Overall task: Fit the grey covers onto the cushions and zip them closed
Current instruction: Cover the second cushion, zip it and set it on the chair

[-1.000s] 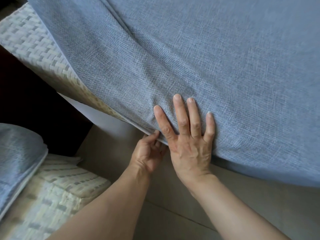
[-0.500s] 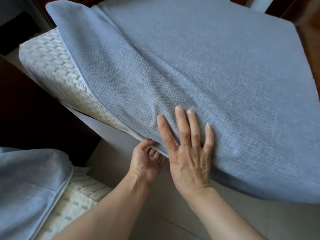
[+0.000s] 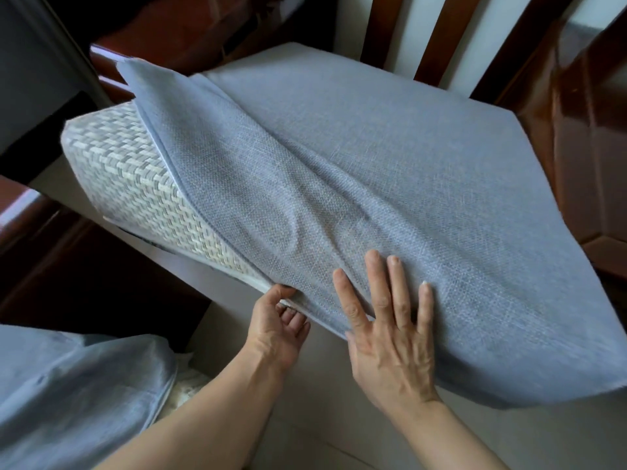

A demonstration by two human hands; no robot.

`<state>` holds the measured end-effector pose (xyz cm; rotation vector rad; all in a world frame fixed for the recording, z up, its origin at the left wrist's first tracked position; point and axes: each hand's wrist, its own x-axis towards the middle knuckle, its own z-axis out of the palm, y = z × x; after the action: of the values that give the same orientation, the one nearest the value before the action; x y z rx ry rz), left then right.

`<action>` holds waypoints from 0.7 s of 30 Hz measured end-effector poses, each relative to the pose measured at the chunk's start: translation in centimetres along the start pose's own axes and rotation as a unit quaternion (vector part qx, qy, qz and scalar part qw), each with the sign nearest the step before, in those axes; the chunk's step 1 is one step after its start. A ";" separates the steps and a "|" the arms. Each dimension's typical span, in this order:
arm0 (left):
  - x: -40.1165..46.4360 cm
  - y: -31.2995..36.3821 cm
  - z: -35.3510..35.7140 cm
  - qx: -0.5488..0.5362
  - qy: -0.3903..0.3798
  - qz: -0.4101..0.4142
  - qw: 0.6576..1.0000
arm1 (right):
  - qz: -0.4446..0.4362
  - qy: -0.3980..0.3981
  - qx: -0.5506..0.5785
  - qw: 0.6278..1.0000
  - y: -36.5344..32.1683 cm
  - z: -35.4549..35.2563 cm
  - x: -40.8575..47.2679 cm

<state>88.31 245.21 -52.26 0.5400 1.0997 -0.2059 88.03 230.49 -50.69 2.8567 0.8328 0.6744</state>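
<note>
The grey cover (image 3: 390, 171) lay over most of the cushion (image 3: 135, 184), one woven end still exposed; the right hand (image 3: 390, 334) pressed flat, fingers straight, on the fabric; the left hand (image 3: 278, 320) pinched the cover's open edge; judged step: zipping, which next required drawing that edge over the exposed end

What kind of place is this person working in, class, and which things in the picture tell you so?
Probably a living room at home. A grey-covered seat cushion lies on dark polished wooden furniture with upright back slats, likely a sofa or armchair, above a pale tiled floor.
</note>
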 end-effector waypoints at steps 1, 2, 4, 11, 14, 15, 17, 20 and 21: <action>-0.5 0.2 0.3 0.004 0.002 0.002 1.000 | -0.001 -0.006 0.003 1.000 0.1 -0.3 0.0; -1.0 0.4 0.5 0.008 0.003 0.004 1.000 | -0.003 -0.009 0.003 1.000 0.2 -0.5 0.1; -1.7 0.6 0.9 0.013 0.007 0.007 1.000 | -0.004 -0.012 -0.002 1.000 0.4 -0.8 0.5; -3.3 1.0 1.6 0.006 0.015 0.006 1.000 | 0.003 0.022 -0.023 0.999 0.4 -1.1 1.3; -3.8 1.2 1.8 0.003 0.022 0.010 1.000 | 0.018 0.041 -0.020 0.999 0.2 -0.8 1.7; -4.0 1.3 2.0 0.004 0.023 0.011 1.000 | 0.023 0.043 -0.023 0.999 0.1 -0.7 1.9; -4.2 1.4 2.3 0.004 0.023 0.011 1.000 | 0.024 0.048 -0.028 0.998 0.3 -0.6 2.4; -4.8 1.8 3.0 0.013 0.025 0.010 1.000 | 0.020 0.054 -0.015 0.998 1.0 -1.0 3.4; -5.0 2.0 3.3 0.018 0.027 0.010 0.999 | 0.022 0.055 -0.011 0.998 1.0 -1.2 3.7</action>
<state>89.45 244.73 -46.08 0.5903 1.1439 -0.1954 90.73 231.53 -47.95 2.8480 0.7744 0.8478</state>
